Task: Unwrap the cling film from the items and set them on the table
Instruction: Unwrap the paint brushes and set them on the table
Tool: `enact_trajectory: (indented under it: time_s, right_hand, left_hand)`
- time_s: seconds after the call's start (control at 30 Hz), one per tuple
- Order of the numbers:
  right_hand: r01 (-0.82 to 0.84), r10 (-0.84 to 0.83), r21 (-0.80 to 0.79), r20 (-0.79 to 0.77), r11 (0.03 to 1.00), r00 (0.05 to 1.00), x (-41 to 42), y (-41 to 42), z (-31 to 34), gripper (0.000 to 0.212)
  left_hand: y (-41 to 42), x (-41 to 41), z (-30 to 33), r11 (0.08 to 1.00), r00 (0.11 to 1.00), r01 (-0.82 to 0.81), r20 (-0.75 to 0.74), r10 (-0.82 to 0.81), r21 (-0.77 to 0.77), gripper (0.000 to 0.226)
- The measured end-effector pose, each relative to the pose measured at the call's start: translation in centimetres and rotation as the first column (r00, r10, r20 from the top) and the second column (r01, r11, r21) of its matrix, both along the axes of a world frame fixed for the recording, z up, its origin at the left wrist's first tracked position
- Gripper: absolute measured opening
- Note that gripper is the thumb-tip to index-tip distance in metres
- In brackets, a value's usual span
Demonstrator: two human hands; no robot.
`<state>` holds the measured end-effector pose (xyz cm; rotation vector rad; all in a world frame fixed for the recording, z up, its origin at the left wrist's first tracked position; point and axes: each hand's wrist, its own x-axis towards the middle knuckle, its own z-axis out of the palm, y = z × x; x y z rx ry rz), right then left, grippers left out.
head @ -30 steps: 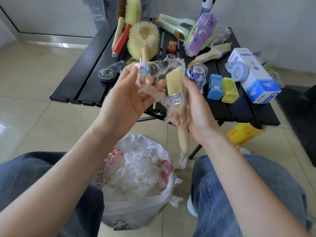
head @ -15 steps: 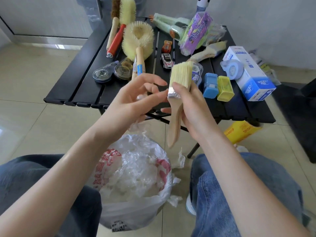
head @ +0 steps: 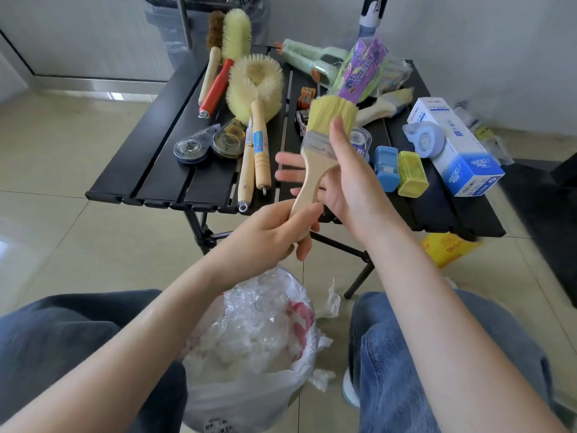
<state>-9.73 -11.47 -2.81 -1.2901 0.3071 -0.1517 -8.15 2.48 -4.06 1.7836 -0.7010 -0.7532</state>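
I hold one paintbrush [head: 315, 157] in both hands above the desk's [head: 162, 182] near edge, at about twelve o'clock from the bag of crumpled film [head: 259, 332] between my knees. My left hand [head: 265, 232] has its fingers curled round the handle's end; my right hand [head: 346, 185] grips the neck, thumb on the bristles. On the desk I count two tape dispensers [head: 209, 145] at ten o'clock and two small boxes [head: 399, 173] at two o'clock. A second ago film still covered the brush; now it is bare.
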Motion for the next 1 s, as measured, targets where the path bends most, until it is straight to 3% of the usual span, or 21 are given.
enact_trajectory:
  time_s: [0.1,0.17,0.3,0.43,0.6,0.83,1.0]
  right_hand:
    - [-0.006,0.000,-0.059,-0.090,0.998,0.996,-0.3,-0.3,-0.2,0.049]
    - [0.047,-0.070,-0.203,-0.104,0.978,0.992,-0.8,-0.3,-0.8,0.058]
    - [0.074,-0.106,-0.436,-0.050,0.897,0.993,-1.1,0.4,-1.5,0.055]
    - [0.130,-0.162,-0.593,-0.002,0.795,0.987,-0.4,0.9,-2.0,0.047]
    - [0.188,-0.211,-0.659,0.046,0.729,0.976,0.9,0.3,-1.7,0.041]
    - [0.195,-0.206,-0.797,0.090,0.571,0.974,2.1,0.1,-2.3,0.045]
    - [0.153,-0.156,-0.891,0.094,0.428,0.983,2.3,1.0,-2.7,0.050]
  left_hand:
    - [-0.5,0.3,-0.3,0.996,0.992,-0.088,0.095,0.087,0.012,0.039]
    - [-0.9,0.6,-0.6,0.989,0.977,-0.150,0.155,0.147,0.007,0.043]
    - [-1.6,0.8,-1.3,0.963,0.951,-0.255,0.203,0.234,0.085,0.049]
    - [-2.0,1.2,-1.7,0.947,0.891,-0.279,0.410,0.193,0.162,0.041]
    - [-1.7,1.7,-0.9,0.977,0.854,-0.198,0.502,0.134,0.076,0.015]
    - [0.0,3.2,-0.4,0.974,0.875,-0.215,0.429,0.226,-0.075,0.014]
    - [1.1,3.1,-0.3,0.965,0.799,-0.227,0.541,0.263,-0.134,0.016]
